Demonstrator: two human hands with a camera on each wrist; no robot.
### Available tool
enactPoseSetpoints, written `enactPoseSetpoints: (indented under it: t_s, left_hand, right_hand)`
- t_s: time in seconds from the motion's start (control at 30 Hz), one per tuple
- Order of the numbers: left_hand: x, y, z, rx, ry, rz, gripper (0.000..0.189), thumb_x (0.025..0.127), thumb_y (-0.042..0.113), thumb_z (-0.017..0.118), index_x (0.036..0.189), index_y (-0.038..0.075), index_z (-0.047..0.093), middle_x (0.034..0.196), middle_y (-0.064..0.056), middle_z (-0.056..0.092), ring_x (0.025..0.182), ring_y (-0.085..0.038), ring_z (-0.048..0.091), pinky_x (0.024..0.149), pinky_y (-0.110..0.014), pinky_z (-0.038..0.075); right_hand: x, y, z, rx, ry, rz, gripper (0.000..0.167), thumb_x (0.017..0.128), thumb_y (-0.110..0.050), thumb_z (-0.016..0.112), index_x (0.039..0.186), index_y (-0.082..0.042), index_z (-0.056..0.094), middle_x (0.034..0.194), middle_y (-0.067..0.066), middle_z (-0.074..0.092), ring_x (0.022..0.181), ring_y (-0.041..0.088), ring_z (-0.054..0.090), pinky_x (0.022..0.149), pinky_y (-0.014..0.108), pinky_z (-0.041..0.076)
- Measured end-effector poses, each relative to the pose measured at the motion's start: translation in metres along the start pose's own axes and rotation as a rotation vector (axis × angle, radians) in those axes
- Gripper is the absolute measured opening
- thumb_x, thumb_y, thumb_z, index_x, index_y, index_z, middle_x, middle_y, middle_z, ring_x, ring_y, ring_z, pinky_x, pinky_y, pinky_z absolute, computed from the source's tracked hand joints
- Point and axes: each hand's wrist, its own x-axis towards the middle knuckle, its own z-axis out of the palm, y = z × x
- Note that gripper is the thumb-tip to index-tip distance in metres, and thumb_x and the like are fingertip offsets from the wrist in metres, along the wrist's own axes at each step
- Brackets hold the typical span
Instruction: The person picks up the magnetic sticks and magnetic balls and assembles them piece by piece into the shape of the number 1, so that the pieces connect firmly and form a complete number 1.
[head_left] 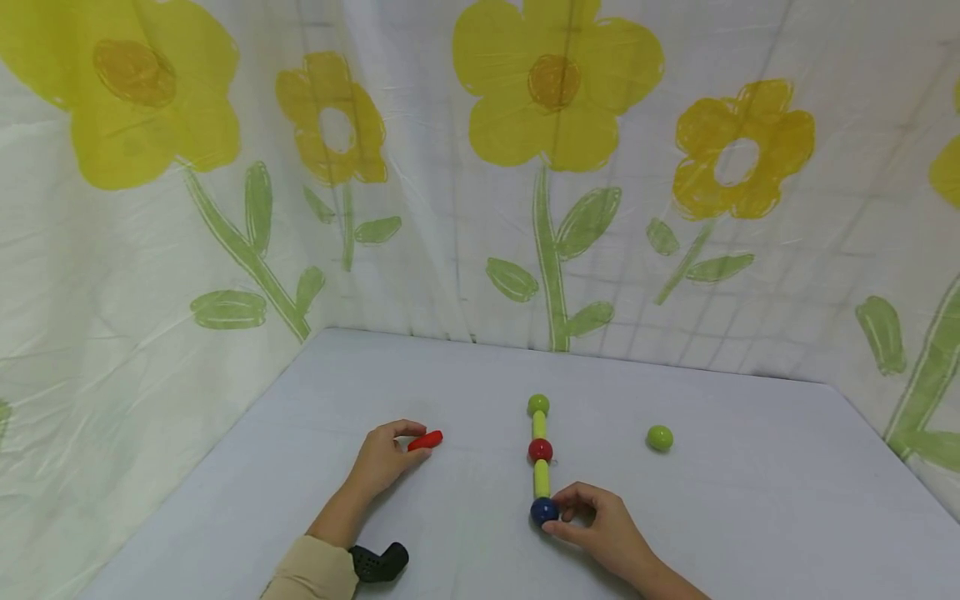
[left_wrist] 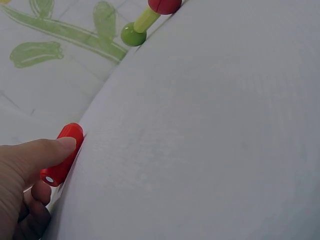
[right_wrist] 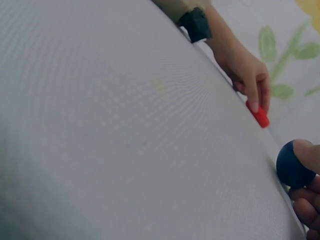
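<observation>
My left hand (head_left: 383, 457) pinches a red rod (head_left: 427, 441) between thumb and fingers, low over the white table. In the left wrist view the red rod (left_wrist: 64, 155) shows a small white spot on its end. My right hand (head_left: 602, 531) holds a dark blue ball (head_left: 543, 511) at the near end of a straight chain. From that ball the chain runs away from me: a yellow-green rod (head_left: 542, 479), a red ball (head_left: 540, 451), another yellow-green rod (head_left: 539, 425) and a green ball (head_left: 537, 405) at the far end.
A loose green ball (head_left: 660, 438) lies on the white table (head_left: 750, 500) to the right of the chain. A black device (head_left: 380, 562) is worn at the left wrist, by a beige sleeve (head_left: 315, 568). Behind the table hangs a flower-printed curtain (head_left: 420, 283).
</observation>
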Motion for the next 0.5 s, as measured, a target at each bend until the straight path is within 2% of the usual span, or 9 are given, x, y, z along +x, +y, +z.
enactPoseSetpoints:
  t_s: [0.1, 0.3, 0.5]
  left_hand:
    - [-0.0008, 0.0001, -0.0003, 0.002, 0.000, 0.000, 0.027, 0.074, 0.014, 0.077, 0.101, 0.012, 0.070, 0.101, -0.004, 0.069, 0.058, -0.010, 0.038, 0.050, -0.021, 0.032]
    - [-0.0020, 0.0011, -0.0007, 0.022, 0.007, 0.002, 0.025, 0.075, 0.013, 0.077, 0.100, 0.012, 0.071, 0.095, -0.003, 0.069, 0.052, -0.009, 0.037, 0.047, -0.020, 0.030]
    - [-0.0018, 0.0016, -0.0007, 0.027, 0.010, 0.013, 0.026, 0.075, 0.012, 0.076, 0.101, 0.011, 0.071, 0.099, -0.003, 0.070, 0.053, -0.010, 0.038, 0.047, -0.021, 0.031]
  right_hand:
    - [0.0000, -0.0005, 0.0002, 0.018, 0.000, 0.000, 0.036, 0.075, -0.029, 0.077, 0.098, -0.005, 0.065, 0.089, 0.002, 0.065, 0.075, 0.004, 0.054, 0.069, 0.017, 0.046]
    - [-0.0001, 0.0000, 0.0001, 0.035, -0.005, 0.001, 0.035, 0.075, -0.026, 0.077, 0.099, -0.005, 0.064, 0.089, 0.003, 0.064, 0.075, 0.004, 0.053, 0.069, 0.017, 0.046]
    - [-0.0002, -0.0002, -0.0002, 0.008, -0.005, 0.003, 0.037, 0.074, -0.030, 0.077, 0.098, -0.006, 0.065, 0.088, 0.002, 0.064, 0.075, 0.004, 0.054, 0.069, 0.017, 0.046]
